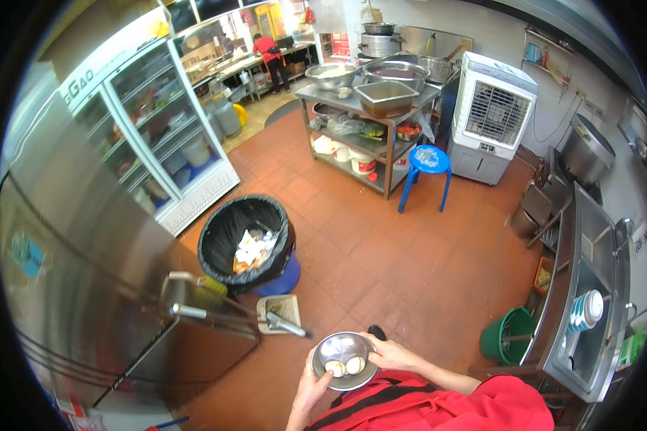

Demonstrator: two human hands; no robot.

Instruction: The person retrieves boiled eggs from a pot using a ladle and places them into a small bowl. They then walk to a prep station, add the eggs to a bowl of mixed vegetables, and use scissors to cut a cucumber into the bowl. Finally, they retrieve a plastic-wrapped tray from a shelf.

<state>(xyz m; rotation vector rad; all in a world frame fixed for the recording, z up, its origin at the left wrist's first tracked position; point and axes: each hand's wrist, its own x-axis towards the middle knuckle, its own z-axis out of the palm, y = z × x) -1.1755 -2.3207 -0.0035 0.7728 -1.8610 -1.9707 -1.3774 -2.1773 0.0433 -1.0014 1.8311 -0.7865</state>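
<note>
Both my hands hold a round steel bowl [331,349] in front of my red clothing, over the tiled floor. My left hand [309,385] grips its left rim, the thumb lying over the edge. On the upper right rim is my right hand [386,353], its fingers near the contents. Two pale, rounded food pieces [345,367], perhaps eggs, lie side by side at the bowl's lower part. The fingers under the bowl are hidden.
Ahead on the left stands a black-lined trash bin [210,237] beside a dustpan [294,310]. A blue stool [430,160] stands by a steel shelf table [350,105]. Right are a green bucket [493,339] and steel sink [558,350]. A person [272,56] in red is far off.
</note>
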